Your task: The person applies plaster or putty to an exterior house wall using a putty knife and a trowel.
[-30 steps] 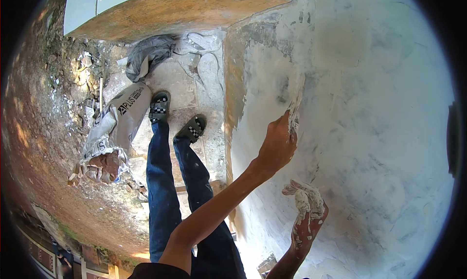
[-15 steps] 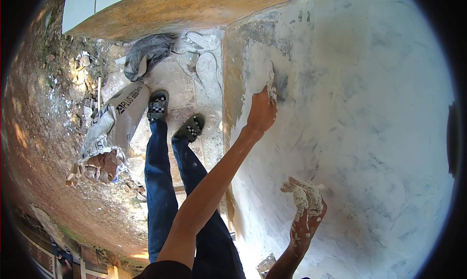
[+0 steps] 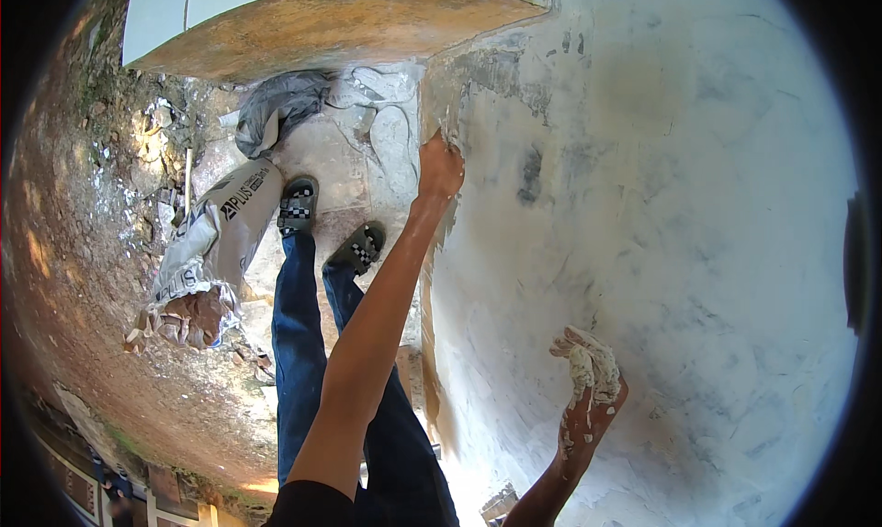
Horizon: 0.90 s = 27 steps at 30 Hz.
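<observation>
My left hand (image 3: pixel 442 167) is closed at the left edge of the pale wall (image 3: pixel 643 251). Its fingers grip a thin tool, mostly hidden, that looks like a plaster-smeared putty knife (image 3: pixel 447 134). Lower and to the right, my right hand (image 3: pixel 593 366) is held cupped in front of the wall. A white lump of wet plaster (image 3: pixel 582 369) coats its palm and fingers, and splashes run down the wrist. Fresh-looking white plaster covers much of the wall, with a dark grey patch (image 3: pixel 530 175) showing through right of my left hand.
A torn paper sack (image 3: pixel 225 219) lies on the ground at left, beside my sandalled feet (image 3: pixel 299 204). Crumpled dark plastic (image 3: pixel 280 113) sits beyond it, near a stained low ledge (image 3: pixel 340 26). Rubble and bare soil (image 3: pixel 83 251) spread farther left.
My left hand has moved left with the tool, from the plastered face to the wall's edge. The dark patch is more exposed. My right hand has shifted slightly right and up.
</observation>
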Tool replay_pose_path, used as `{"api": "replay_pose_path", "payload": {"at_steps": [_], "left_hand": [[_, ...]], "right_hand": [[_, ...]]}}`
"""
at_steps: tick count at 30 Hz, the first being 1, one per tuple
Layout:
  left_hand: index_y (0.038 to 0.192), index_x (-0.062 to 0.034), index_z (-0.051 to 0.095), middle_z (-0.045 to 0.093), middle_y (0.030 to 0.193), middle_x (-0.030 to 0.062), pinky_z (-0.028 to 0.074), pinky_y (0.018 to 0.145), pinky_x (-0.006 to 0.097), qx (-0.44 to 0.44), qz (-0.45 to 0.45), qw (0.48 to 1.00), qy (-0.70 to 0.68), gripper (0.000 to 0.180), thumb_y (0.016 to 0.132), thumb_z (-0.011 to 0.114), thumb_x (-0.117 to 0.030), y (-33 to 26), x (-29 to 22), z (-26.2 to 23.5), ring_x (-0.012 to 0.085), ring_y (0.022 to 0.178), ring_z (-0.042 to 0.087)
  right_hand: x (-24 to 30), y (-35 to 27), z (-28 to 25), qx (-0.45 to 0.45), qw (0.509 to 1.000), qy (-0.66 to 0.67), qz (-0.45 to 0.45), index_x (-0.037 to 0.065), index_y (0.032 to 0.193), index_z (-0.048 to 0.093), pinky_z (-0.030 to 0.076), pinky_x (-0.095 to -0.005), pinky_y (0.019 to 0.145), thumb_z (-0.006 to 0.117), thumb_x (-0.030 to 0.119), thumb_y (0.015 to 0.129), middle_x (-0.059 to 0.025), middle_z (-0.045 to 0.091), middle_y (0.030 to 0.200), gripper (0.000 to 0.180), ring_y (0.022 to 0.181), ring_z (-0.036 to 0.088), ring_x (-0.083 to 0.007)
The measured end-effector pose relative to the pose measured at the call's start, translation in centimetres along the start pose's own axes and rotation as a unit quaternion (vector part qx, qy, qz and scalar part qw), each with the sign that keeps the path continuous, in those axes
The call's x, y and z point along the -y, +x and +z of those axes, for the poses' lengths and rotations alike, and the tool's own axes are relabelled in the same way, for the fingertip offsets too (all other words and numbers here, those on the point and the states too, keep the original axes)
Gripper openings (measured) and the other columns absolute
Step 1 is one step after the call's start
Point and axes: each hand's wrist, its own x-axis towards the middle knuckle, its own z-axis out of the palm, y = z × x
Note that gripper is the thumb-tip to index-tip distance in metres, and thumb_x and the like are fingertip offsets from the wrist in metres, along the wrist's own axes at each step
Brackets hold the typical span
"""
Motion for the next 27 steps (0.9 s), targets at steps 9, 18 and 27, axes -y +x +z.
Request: {"api": "replay_pose_path", "payload": {"at_steps": [9, 18, 27], "left_hand": [[0.086, 0.0130, 0.046, 0.055, 0.071, 0.0311, 0.047, 0.060, 0.043, 0.072, 0.053, 0.996, 0.006, 0.015, 0.073, 0.046, 0.005, -1.8, -8.3, 5.7, 0.0437, 0.069, 0.057], [0.093, 0.0130, 0.045, 0.054, 0.065, 0.0228, 0.042, 0.047, 0.038, 0.142, 0.059, 0.982, -0.114, 0.020, 0.074, 0.042, 0.008, -8.9, -16.9, -1.8, 0.0316, 0.053, 0.056], [0.124, -0.0068, 0.026, 0.044, 0.115, 0.0113, 0.041, 0.090, 0.033, 0.017, 0.063, 0.993, -0.101, 0.057, 0.075, 0.055, -0.006, -9.0, -3.6, -13.6, 0.0215, 0.112, 0.041]], "right_hand": [[0.1, 0.5, 0.0, -0.005, 0.995, -0.078, 0.061, -0.001, 0.122, 0.024, 0.039, -0.0327, 0.086, 0.042, -0.002, 0.079, -0.0166, 0.043, 0.114, 0.046, 0.103, 0.046, -0.0228], [0.5, 0.9, -0.1, 0.016, 0.995, -0.070, 0.065, -0.001, 0.121, 0.027, 0.037, -0.0357, 0.090, 0.043, 0.000, 0.080, -0.0169, 0.043, 0.115, 0.044, 0.107, 0.044, -0.0232], [-5.0, 4.4, 7.8, 0.114, 0.978, 0.163, 0.069, -0.004, 0.108, 0.051, 0.044, -0.0305, 0.079, 0.046, 0.011, 0.086, -0.0167, 0.058, 0.104, 0.026, 0.091, 0.058, -0.0208]]}}
